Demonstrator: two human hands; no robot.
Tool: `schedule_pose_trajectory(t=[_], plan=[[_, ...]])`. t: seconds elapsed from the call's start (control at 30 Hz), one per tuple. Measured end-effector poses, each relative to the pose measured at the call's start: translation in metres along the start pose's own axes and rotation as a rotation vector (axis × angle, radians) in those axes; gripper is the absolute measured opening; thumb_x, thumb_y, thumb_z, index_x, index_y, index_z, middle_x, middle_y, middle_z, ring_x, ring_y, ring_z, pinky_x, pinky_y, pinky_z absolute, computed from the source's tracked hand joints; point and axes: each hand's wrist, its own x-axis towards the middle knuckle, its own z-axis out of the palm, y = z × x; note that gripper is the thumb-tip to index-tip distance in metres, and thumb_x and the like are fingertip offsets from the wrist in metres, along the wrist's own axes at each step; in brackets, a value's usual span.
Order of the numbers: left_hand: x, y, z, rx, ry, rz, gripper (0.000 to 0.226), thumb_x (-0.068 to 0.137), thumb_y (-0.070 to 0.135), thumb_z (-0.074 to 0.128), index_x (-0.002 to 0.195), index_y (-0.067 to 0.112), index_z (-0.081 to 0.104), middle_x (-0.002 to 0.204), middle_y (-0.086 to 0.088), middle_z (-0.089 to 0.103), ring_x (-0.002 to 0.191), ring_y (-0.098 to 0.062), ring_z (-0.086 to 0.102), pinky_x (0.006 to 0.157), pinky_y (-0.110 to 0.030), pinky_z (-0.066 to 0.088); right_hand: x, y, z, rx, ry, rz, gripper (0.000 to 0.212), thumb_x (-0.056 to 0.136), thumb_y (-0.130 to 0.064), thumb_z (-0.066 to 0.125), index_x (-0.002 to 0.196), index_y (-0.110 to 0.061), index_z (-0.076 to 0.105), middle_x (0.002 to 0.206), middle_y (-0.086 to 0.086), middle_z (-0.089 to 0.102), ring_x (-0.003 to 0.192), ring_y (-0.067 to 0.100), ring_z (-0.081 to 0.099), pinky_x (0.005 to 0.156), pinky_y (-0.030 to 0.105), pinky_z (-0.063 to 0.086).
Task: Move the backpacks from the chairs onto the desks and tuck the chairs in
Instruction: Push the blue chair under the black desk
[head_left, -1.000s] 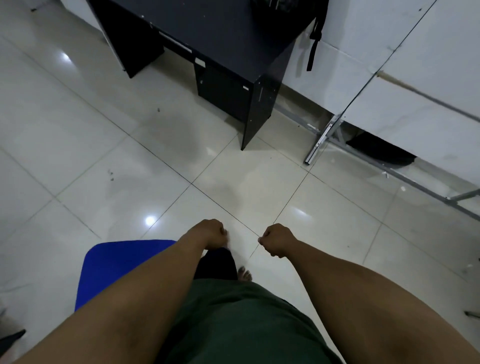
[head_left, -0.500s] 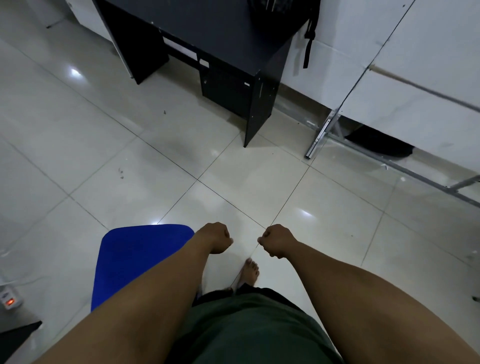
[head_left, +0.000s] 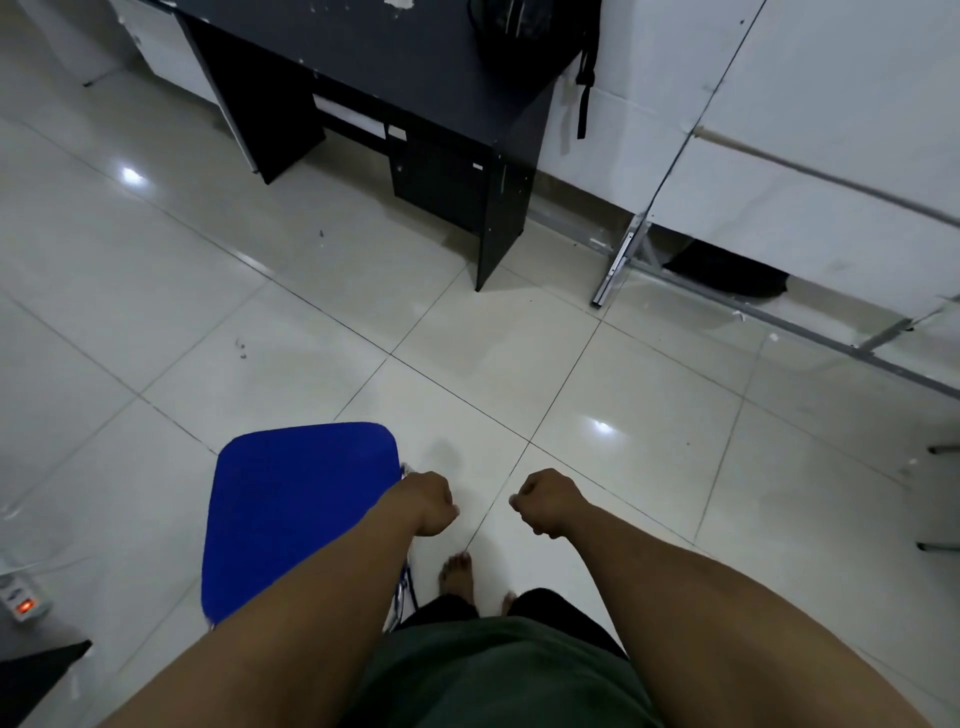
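A blue chair seat stands on the tiled floor at the lower left, with nothing on it. My left hand hovers just past its right edge, fingers curled into a fist that holds nothing. My right hand is a little to the right over bare floor, also a fist holding nothing. A black desk stands at the top of the view. A black backpack lies on its far right corner, with a strap hanging down the desk's side.
White panels on a metal frame line the right side, with a dark object under them. A power strip with a lit red switch lies at the left edge. My bare foot is on the tiles.
The view has shifted so the blue chair seat shows more fully at the left. The desk and backpack sit lower in view. Both fists stay curled and apart.
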Motion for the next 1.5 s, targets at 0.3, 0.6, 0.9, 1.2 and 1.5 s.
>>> schedule_pose_trajectory(t=[0.3,0.6,0.9,1.2,1.5], plan=[[-0.044,0.005,0.074,-0.053,0.088,-0.022,0.039,0.100,0.037,0.049,0.123,0.009,0.062,0.131,-0.008,0.059,0.115,-0.025,0.057,0.096,-0.036,0.049,-0.049,0.041,0.041,-0.024,0.012,-0.060,0.018,0.091,-0.025,0.055,0.085,-0.009,0.061,0.082,0.011,0.065,0.083,0.028,0.064,0.067,0.032,0.047],[-0.114,0.003,0.167,-0.102,0.103,-0.038,0.039,0.098,0.036,0.050,0.127,0.011,0.059,0.136,-0.008,0.055,0.118,-0.025,0.055,0.097,-0.034,0.048,-0.113,0.093,0.109,-0.107,-0.044,-0.052,0.018,0.090,-0.025,0.055,0.085,-0.009,0.061,0.092,0.019,0.074,0.075,0.026,0.065,0.065,0.032,0.051],[-0.157,-0.039,0.220,-0.145,0.145,-0.077,0.039,0.098,0.033,0.053,0.128,0.010,0.061,0.130,-0.009,0.061,0.115,-0.024,0.059,0.099,-0.037,0.049,-0.148,0.085,0.170,-0.126,-0.063,-0.069,0.032,0.093,-0.028,0.054,0.103,0.000,0.066,0.099,0.019,0.074,0.095,0.032,0.071,0.072,0.033,0.053],[-0.209,-0.130,0.252,-0.151,0.169,-0.027,0.031,0.095,0.033,0.057,0.121,0.016,0.065,0.121,-0.004,0.065,0.109,-0.021,0.060,0.092,-0.032,0.050,-0.191,0.036,0.266,-0.097,-0.015,-0.060,0.033,0.095,-0.028,0.054,0.108,-0.001,0.065,0.105,0.017,0.072,0.087,0.028,0.068,0.072,0.033,0.054],[-0.262,-0.216,0.276,-0.123,0.439,0.059,0.022,0.092,0.030,0.061,0.113,0.025,0.065,0.113,0.001,0.066,0.096,-0.016,0.063,0.085,-0.033,0.056,-0.239,-0.017,0.359,-0.051,0.024,-0.082,0.030,0.095,-0.029,0.055,0.103,-0.002,0.067,0.091,0.013,0.071,0.085,0.027,0.069,0.068,0.031,0.053]])
